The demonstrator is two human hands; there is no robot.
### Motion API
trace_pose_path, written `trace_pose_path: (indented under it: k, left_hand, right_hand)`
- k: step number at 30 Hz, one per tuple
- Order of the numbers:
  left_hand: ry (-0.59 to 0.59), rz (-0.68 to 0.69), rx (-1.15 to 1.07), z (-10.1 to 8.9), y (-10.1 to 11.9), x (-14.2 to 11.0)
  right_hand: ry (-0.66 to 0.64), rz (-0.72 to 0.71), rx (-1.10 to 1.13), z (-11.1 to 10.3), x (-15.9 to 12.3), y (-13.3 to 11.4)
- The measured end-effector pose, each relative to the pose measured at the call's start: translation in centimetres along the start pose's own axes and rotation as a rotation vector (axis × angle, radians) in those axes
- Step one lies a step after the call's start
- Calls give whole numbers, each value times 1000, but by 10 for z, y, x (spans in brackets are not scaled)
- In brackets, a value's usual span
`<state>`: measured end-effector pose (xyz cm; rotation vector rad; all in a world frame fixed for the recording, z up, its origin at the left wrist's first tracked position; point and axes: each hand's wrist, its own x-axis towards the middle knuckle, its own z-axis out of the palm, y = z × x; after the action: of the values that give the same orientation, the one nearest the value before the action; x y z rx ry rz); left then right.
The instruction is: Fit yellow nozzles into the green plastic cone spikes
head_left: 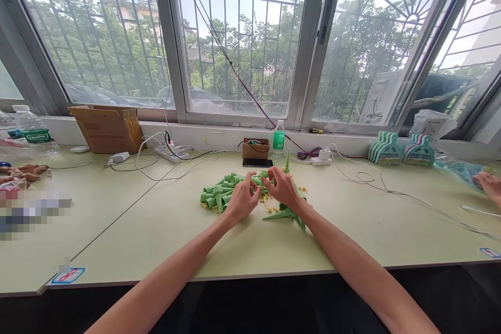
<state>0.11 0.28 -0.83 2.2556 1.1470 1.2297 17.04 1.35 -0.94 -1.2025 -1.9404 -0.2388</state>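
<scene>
A heap of green plastic cone-shaped parts (219, 193) lies on the pale green table (156, 229), with small yellow bits (270, 203) scattered beside it. My left hand (242, 199) and my right hand (282, 188) meet over the heap, fingers curled and pinching together on a small piece between them that I cannot make out. Several green spikes (284, 214) lie under my right wrist, and one spike (287, 160) stands upright behind it.
A black phone (257, 163), a small brown box (255, 148) and a water bottle (278, 138) stand behind the heap. A cardboard box (107, 128), a power strip (172, 152) and cables lie left. Another person's hand (489, 185) rests at far right.
</scene>
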Motion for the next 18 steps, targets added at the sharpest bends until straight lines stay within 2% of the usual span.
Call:
trace_pose_path:
  k: [5, 11, 15, 18]
  left_hand:
    - [-22, 10, -59, 1, 1, 0]
    - [6, 10, -149, 0, 3, -1]
    - [77, 0, -191, -2, 5, 0]
    - [88, -62, -309, -3, 5, 1]
  right_hand:
    - [-2, -5, 39, 1, -3, -5]
    - [-10, -44, 92, 3, -6, -13]
    - [51, -15, 158, 1, -7, -17]
    - [128, -68, 177, 2, -6, -16]
